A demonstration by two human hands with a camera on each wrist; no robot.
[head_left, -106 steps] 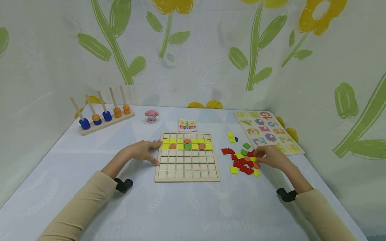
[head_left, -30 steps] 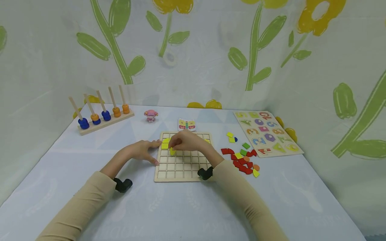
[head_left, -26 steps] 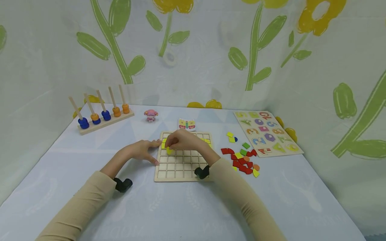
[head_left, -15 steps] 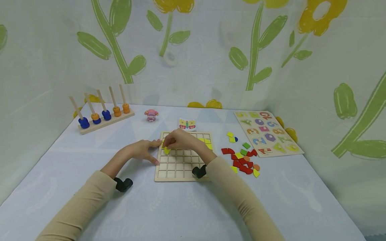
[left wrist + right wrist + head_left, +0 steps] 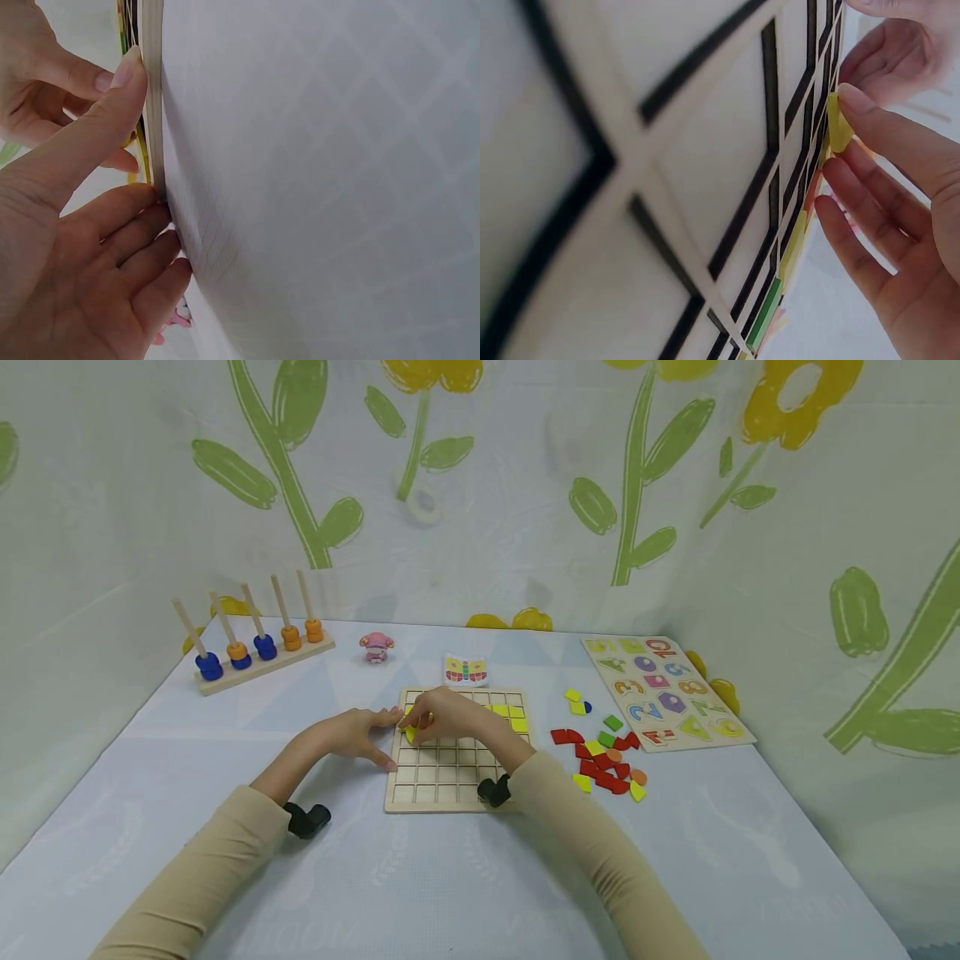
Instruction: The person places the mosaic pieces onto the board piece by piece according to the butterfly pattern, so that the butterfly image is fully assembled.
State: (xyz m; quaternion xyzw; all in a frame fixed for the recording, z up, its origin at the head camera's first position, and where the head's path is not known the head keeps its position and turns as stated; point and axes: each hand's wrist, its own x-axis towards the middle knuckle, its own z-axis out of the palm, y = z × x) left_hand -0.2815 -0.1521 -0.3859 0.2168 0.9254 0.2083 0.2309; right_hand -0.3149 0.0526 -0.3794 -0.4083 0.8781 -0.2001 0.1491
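A wooden grid board (image 5: 465, 795) lies mid-table, with yellow tiles (image 5: 517, 718) showing in its upper rows. At its left edge my left hand (image 5: 351, 735) rests, thumb and fingers spread; the left wrist view shows thumb and fingertips touching the board's side. Over the upper left cells, my right hand (image 5: 450, 713) pinches a small yellow tile (image 5: 838, 127) between thumb and fingers. That tile is tilted in the right wrist view, close to the grid surface. My right hand hides part of the filled rows; an orange piece and a green tile (image 5: 765, 311) show beyond the bare cells.
Loose red, yellow, green and orange pieces (image 5: 604, 782) lie right of the board. Behind the board stand a butterfly pattern card (image 5: 466, 670) and a pink figurine (image 5: 377, 647). A peg stand (image 5: 270, 666) is at back left, a number puzzle board (image 5: 667, 693) at back right.
My right hand has come from the loose pieces to the board with a yellow tile, then shifted slightly left to the leftmost cells. My left hand has stayed at the board's edge.
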